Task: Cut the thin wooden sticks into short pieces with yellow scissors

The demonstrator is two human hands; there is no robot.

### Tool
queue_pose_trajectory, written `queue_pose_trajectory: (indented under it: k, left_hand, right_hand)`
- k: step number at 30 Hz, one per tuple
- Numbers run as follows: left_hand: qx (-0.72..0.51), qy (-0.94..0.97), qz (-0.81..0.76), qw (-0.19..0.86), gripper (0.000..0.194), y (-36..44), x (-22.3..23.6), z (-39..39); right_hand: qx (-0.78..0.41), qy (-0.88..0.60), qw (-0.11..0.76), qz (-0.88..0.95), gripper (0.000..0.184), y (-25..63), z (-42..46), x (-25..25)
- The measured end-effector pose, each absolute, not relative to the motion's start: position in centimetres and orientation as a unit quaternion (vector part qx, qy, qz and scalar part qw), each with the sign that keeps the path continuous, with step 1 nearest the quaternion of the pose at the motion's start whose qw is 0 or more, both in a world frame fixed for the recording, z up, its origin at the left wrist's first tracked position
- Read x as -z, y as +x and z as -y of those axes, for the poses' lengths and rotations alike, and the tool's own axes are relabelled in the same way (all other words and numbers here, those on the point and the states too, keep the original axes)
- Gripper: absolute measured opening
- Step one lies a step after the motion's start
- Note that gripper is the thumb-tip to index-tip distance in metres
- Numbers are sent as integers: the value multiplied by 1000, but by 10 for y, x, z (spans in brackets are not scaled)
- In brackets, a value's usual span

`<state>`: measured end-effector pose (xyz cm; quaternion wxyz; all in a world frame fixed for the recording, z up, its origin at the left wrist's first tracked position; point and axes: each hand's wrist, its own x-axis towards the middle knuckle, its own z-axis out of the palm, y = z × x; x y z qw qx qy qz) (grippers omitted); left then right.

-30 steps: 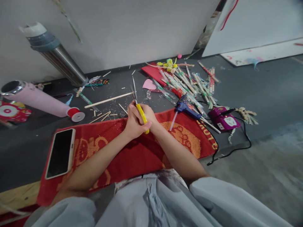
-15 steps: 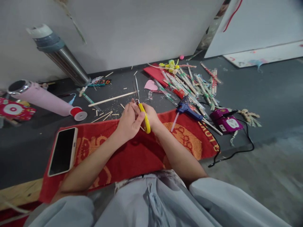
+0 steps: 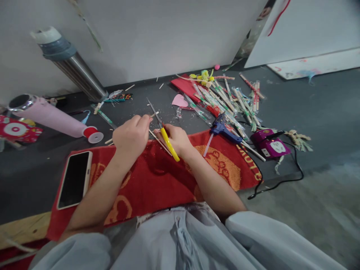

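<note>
The right hand (image 3: pixel 177 139) grasps yellow-handled scissors (image 3: pixel 168 143) over the far edge of a red towel (image 3: pixel 160 187), the left hand (image 3: pixel 131 135) is curled beside a pale stick (image 3: pixel 153 114), grip undeterminable, and a blue glue gun (image 3: pixel 223 131) lies rightward.

A dark tabletop (image 3: pixel 295 101) is being backed by a pale grey panel (image 3: pixel 154 37), while grey floor (image 3: pixel 323 210) is being dimly lit.
</note>
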<state>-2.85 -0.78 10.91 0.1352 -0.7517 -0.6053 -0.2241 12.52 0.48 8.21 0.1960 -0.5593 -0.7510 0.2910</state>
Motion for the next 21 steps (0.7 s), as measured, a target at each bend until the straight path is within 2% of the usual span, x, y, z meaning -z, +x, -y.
queue_pose_trajectory:
  k: [7,14,21]
  left_hand:
    - [256,-745,599,147,33,-30,-106,4]
    - [264,-741,606,113,32,-31,-104,2]
    - [251,-753,592,138,34,-35,-104,-1]
  right_hand:
    - [-296,-555,194,753,56,127,-6,-83]
    - [-296,-547,204,756,58,127,-8,-82]
    - [-304,-539,207,758,61,127,-9,-83]
